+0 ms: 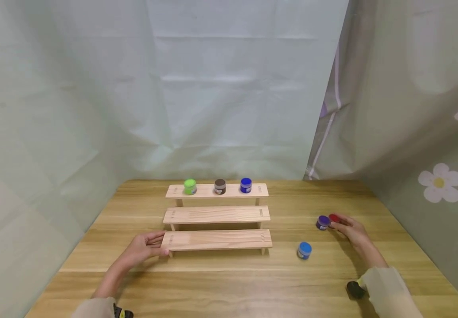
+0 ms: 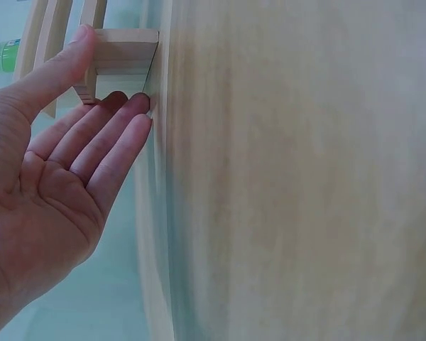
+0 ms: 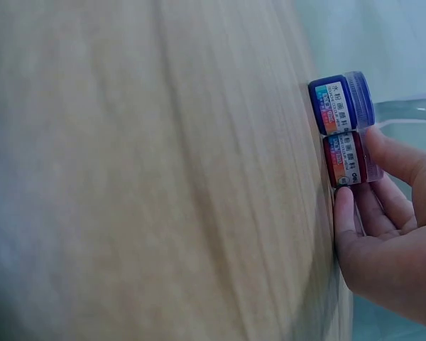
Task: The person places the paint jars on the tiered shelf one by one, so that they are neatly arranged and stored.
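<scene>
A three-tier wooden display rack (image 1: 217, 239) stands on the table. My left hand (image 1: 146, 248) holds the left end of its lowest step, thumb at the front corner and the other fingers stretched behind; the left wrist view shows the thumb (image 2: 67, 57) against the step's edge. Off to the right, my right hand (image 1: 352, 230) grips a red paint jar (image 3: 344, 160), its thumb by the clear lid. A purple paint jar (image 1: 322, 222) stands right beside the red one. Nearer the front sits a light blue paint jar (image 1: 304, 250).
On the top step stand a green jar (image 1: 190, 187), a dark brown jar (image 1: 220, 187) and a dark blue jar (image 1: 246, 185). Pale cloth (image 1: 233, 101) hangs behind the wooden table (image 1: 229, 287), and a flowered curtain (image 1: 412, 132) runs along the right side.
</scene>
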